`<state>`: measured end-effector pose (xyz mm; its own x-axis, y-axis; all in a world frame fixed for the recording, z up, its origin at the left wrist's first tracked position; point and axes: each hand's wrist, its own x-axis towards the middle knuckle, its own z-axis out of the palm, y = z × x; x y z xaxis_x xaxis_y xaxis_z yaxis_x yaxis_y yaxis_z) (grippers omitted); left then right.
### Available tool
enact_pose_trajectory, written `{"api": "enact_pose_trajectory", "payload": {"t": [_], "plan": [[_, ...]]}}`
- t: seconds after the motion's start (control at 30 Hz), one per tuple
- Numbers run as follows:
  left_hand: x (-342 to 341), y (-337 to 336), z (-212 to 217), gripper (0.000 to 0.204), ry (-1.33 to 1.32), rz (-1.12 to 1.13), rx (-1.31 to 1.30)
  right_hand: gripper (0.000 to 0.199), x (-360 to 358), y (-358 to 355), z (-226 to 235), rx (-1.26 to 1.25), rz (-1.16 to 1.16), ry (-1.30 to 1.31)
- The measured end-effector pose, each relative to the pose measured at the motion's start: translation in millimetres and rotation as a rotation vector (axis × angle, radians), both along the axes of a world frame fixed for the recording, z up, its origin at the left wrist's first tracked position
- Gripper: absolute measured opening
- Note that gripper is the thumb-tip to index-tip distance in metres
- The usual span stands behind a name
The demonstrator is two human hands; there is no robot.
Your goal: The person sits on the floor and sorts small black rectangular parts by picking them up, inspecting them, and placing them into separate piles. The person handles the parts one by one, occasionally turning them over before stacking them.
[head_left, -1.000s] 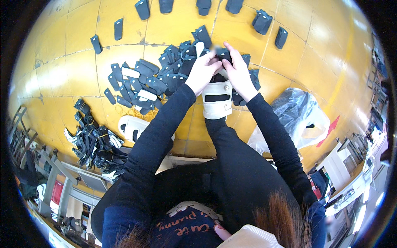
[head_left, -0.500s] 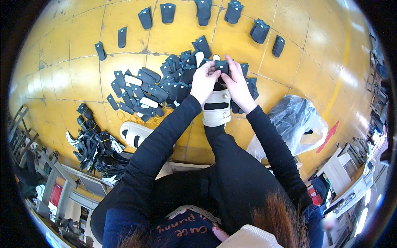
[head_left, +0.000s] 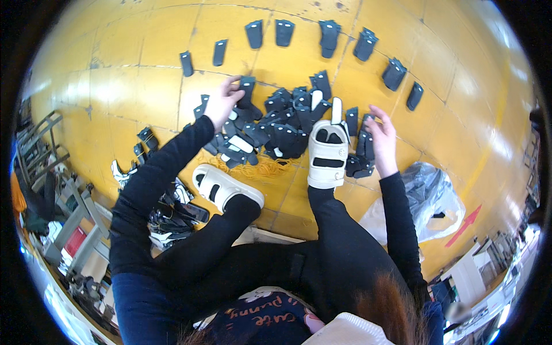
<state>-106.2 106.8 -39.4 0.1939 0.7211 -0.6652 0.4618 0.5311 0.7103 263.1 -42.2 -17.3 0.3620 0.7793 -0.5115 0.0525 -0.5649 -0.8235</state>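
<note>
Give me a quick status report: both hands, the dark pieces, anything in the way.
Left hand on a dark piece at the pile's edge. Right hand on pieces beside the white sandal. Sandalled foot rests against the pile.

Black long sleeves (head_left: pixel 155 172), black trousers (head_left: pixel 339 241), white sandals (head_left: pixel 328 152)

Glossy yellow tiled floor (head_left: pixel 132 63), metal racks (head_left: pixel 43 149) along its left edge.

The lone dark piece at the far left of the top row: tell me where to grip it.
Pinch the lone dark piece across its long side edges near the lower end, coming from the near side with the left hand. It lies flat, apart from its neighbours, on the yellow floor.
</note>
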Motion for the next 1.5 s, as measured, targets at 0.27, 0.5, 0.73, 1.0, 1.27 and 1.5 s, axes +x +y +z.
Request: {"api": "enact_pose_trajectory", "payload": {"t": [0.27, 0.5, 0.73, 1.0, 1.27, 1.5], "plan": [[-126.7, 63.5, -37.8, 0.045, 0.33, 0.384, 0.277, 0.033, 13.1, 13.1, 26.4, 0.013, -0.021, -0.031], [-171.6, 89.4, -93.4, 0.039, 0.799, 0.347, 0.578, 0.03, -3.8, 38.9, 102.0, 0.274, 0.149, -0.285], [-125.3, 81.0, -16.1, 0.054, 1.16, 0.212, 0.218, 0.028, -46.6, 25.6, 289.4, 0.848, 0.032, -0.643], [-88.2, -0.8, 108.6, 0.043, 0.589, -1.361, 0.229, 0.027, -126.3, -1.3, 308.8, 1.226, 0.473, -0.527], [-89.8, -82.7, 166.6, 0.048, 0.379, -1.1, 0.403, 0.028, -138.6, -17.9, 329.3, 1.284, 0.734, -0.346], [-192.6, -145.3, 70.4, 0.046, 0.509, -1.243, 0.174, 0.029, -154.1, -57.7, 346.5, 1.31, 0.822, -0.149]]}}
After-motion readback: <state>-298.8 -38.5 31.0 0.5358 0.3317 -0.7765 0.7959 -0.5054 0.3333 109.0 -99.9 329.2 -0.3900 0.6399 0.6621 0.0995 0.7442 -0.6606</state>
